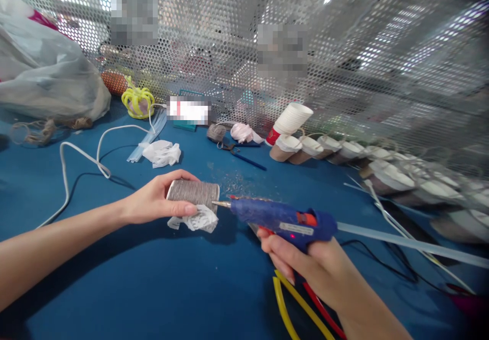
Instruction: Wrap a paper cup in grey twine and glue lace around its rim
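Note:
My left hand (pixel 160 200) grips a paper cup wrapped in grey-brown twine (pixel 194 191), held on its side above the blue table. White crinkled ribbon (pixel 202 220) hangs along the lower side of the cup, by my thumb. In my right hand (pixel 301 258) is a blue hot glue gun (pixel 271 218), its handle wrapped by my fingers. The metal nozzle points left and reaches the cup's rim end; whether it touches cannot be told. A long clear glue stick (pixel 405 245) sticks out of the gun's back.
Finished-looking twine-wrapped cups (pixel 349 151) line the right side. Behind lie pliers (pixel 244 157), a twine ball (pixel 216 133), pink ribbon (pixel 243 132), stacked white cups (pixel 293 118) and white fabric (pixel 162 153). A white cord (pixel 64 177) loops left. Perforated metal sheeting (pixel 214 29) stands behind.

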`<state>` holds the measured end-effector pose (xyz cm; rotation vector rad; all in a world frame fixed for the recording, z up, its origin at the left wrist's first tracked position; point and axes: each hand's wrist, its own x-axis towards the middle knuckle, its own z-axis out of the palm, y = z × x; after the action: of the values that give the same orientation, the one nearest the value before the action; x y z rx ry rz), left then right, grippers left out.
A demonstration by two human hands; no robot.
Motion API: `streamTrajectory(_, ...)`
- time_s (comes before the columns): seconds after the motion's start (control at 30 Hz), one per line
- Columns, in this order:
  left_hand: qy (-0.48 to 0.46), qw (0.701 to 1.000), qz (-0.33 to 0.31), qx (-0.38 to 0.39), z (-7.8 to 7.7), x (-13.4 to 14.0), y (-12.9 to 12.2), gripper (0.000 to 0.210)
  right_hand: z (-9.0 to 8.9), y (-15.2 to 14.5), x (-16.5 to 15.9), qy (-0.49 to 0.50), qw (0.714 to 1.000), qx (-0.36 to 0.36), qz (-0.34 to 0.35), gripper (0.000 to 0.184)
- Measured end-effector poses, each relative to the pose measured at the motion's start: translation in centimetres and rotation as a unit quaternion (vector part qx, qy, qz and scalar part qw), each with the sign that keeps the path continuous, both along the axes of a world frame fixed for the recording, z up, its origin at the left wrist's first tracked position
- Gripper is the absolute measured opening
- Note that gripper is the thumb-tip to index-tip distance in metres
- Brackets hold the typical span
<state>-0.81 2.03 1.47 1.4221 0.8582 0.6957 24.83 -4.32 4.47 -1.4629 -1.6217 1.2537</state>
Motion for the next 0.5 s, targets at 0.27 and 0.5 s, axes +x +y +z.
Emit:
streamTrajectory(0.27,0.032,0.998,-0.016,0.052,-0.22,-0.05,-0.16,0.057,-0.35,0.68,0.21,0.018,1.000,0.018,-0.004,0.032)
streamTrajectory(0.5,0.048,0.995,-0.001,0.090,-0.59,-0.31,0.05,0.059,0.02,0.37,0.24,-0.002,1.000,0.020,0.000,0.032)
